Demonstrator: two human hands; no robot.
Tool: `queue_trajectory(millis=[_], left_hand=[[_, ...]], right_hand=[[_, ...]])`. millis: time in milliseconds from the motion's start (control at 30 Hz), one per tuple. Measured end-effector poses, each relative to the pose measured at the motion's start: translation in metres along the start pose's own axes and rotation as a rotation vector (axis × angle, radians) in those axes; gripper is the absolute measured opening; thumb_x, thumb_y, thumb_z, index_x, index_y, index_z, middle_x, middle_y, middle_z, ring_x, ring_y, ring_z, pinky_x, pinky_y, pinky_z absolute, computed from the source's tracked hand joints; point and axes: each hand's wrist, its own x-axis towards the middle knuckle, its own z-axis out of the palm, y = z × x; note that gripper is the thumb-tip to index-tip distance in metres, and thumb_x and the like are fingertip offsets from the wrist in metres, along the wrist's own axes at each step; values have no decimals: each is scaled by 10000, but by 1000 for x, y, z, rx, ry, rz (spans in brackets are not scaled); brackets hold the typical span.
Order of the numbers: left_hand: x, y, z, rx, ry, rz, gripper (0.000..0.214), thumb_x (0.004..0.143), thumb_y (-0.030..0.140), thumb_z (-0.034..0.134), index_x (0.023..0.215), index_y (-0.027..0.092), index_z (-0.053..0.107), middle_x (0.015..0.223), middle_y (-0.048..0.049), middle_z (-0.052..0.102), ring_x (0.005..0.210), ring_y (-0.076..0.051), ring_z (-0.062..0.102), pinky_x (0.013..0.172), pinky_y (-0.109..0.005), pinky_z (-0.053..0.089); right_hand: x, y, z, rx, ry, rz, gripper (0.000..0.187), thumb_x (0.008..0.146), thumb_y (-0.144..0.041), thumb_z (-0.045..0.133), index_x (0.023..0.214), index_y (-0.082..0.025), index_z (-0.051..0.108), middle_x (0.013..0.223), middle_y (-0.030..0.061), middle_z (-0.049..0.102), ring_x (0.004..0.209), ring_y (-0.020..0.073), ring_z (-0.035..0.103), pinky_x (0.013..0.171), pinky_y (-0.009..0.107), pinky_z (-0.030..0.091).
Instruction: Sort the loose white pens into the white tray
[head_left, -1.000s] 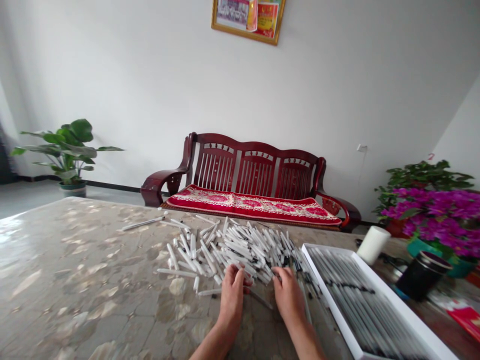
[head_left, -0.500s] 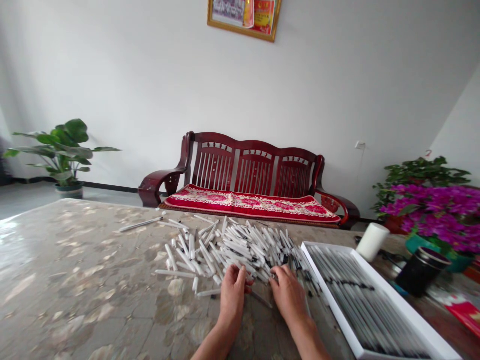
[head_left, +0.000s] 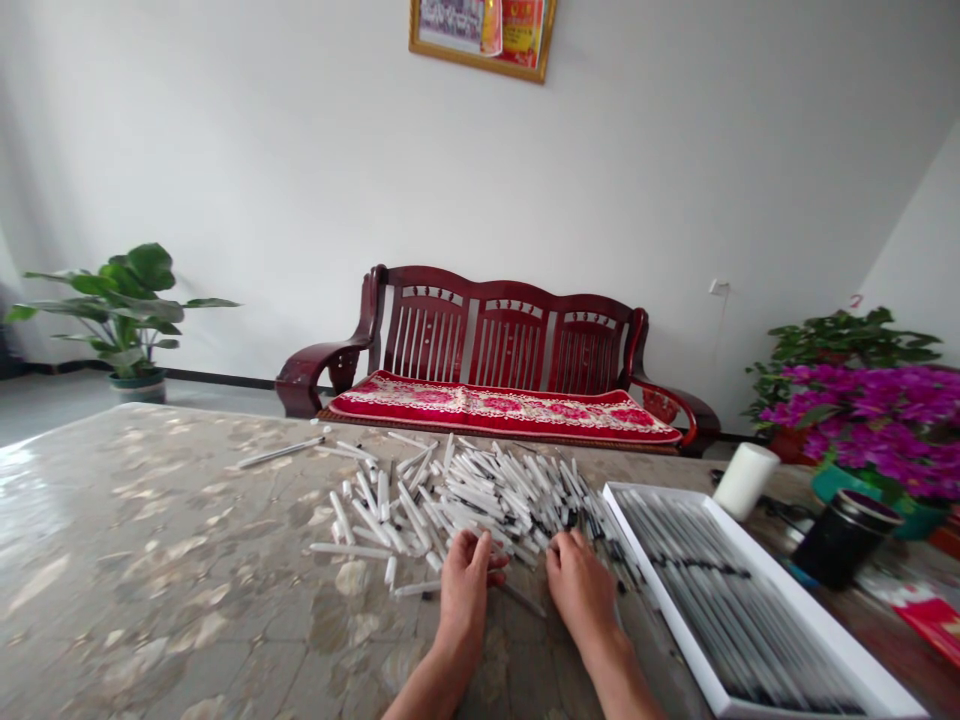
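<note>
Loose white pen parts [head_left: 480, 490], barrels and caps with some dark tips, lie in a heap on the patterned table [head_left: 210, 590]. At the heap's near edge my left hand [head_left: 466, 578] is closed, its thumb against the fingers. A thin greyish pen [head_left: 523, 600] sticks out to the lower right from under those fingers. My right hand [head_left: 581, 575] rests a little further right, fingers curled at the heap's near right edge. Its fingertips are hidden, and I cannot make out what they hold. To its right stands a white box [head_left: 679, 640] with rows of grey pens [head_left: 739, 600].
A white roll [head_left: 746, 482] and a black cup [head_left: 844, 540] stand beyond the box, near purple flowers [head_left: 862, 420]. One long pen [head_left: 281, 452] lies apart at the far left. A red wooden bench [head_left: 510, 340] is behind the table.
My right hand has shifted slightly to the right, and its fingers are curled in more. The left hand has hardly moved.
</note>
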Motion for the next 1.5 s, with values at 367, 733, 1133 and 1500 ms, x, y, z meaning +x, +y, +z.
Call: queue_trajectory(millis=[367, 733, 1133, 1500], left_hand=[[3, 3, -4, -295, 24, -101, 349, 628, 405, 832, 731, 176, 591, 718, -21, 702, 684, -175, 720, 596, -249, 565], [3, 14, -4, -490, 84, -167, 195, 842, 184, 697, 702, 163, 563, 700, -27, 684, 665, -130, 730, 619, -201, 600], [2, 13, -3, -475, 65, -148, 197, 861, 204, 676, 702, 164, 565, 692, -26, 693, 620, -106, 704, 621, -205, 597], [-4, 5, 1, -294, -103, -165, 369, 636, 390, 857, 728, 174, 573, 730, -24, 717, 675, -155, 721, 606, -227, 571]], right_hand=[[-8, 27, -14, 387, 406, 165, 284, 920, -431, 372, 871, -228, 565, 883, 56, 634, 780, 208, 615, 627, 281, 403], [-11, 19, -9, 931, 348, 154, 294, 846, -505, 464, 775, -230, 543, 671, -4, 553, 619, 179, 508, 585, 283, 417], [-13, 12, -8, 935, 288, 74, 272, 875, -464, 466, 777, -228, 560, 702, 7, 573, 655, 182, 537, 627, 287, 451], [-20, -3, -18, 946, 271, -103, 248, 920, -409, 502, 809, -212, 604, 782, 35, 600, 735, 176, 569, 685, 271, 476]])
